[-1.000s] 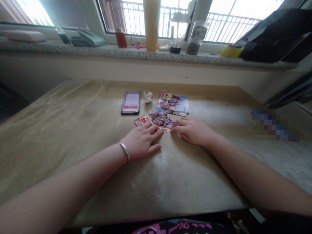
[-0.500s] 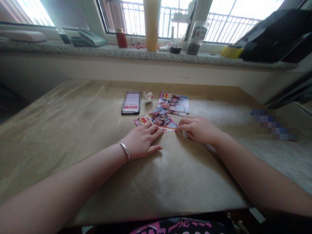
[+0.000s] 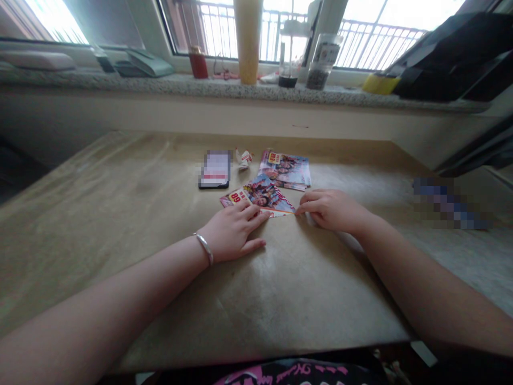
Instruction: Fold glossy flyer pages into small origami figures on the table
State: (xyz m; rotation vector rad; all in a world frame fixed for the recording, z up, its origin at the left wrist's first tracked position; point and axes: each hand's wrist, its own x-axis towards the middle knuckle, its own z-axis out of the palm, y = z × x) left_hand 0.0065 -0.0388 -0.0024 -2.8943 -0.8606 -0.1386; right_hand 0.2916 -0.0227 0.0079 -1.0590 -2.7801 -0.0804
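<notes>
My left hand (image 3: 236, 230) lies flat, fingers loosely spread, on a printed flyer (image 3: 264, 193) on the desk (image 3: 248, 310), just in front of a flyer stack (image 3: 292, 172). My right hand (image 3: 332, 209) is half curled, fingertips at the flyer's right corner; I can't tell whether they pinch it.

A person's two bare hands rest at a tan counter (image 3: 120, 214) below a speckled windowsill (image 3: 160, 83). The left hand (image 3: 234, 232), a silver bangle (image 3: 204, 248) at its wrist, spreads its fingers over a colourful printed sheet (image 3: 262, 195); the right hand's (image 3: 332, 211) fingertips meet the sheet's pointed right corner. Toward the counter's far edge lie a pixelated phone (image 3: 216, 170), crumpled paper (image 3: 244, 159) and a stack of similar sheets (image 3: 288, 168).
</notes>
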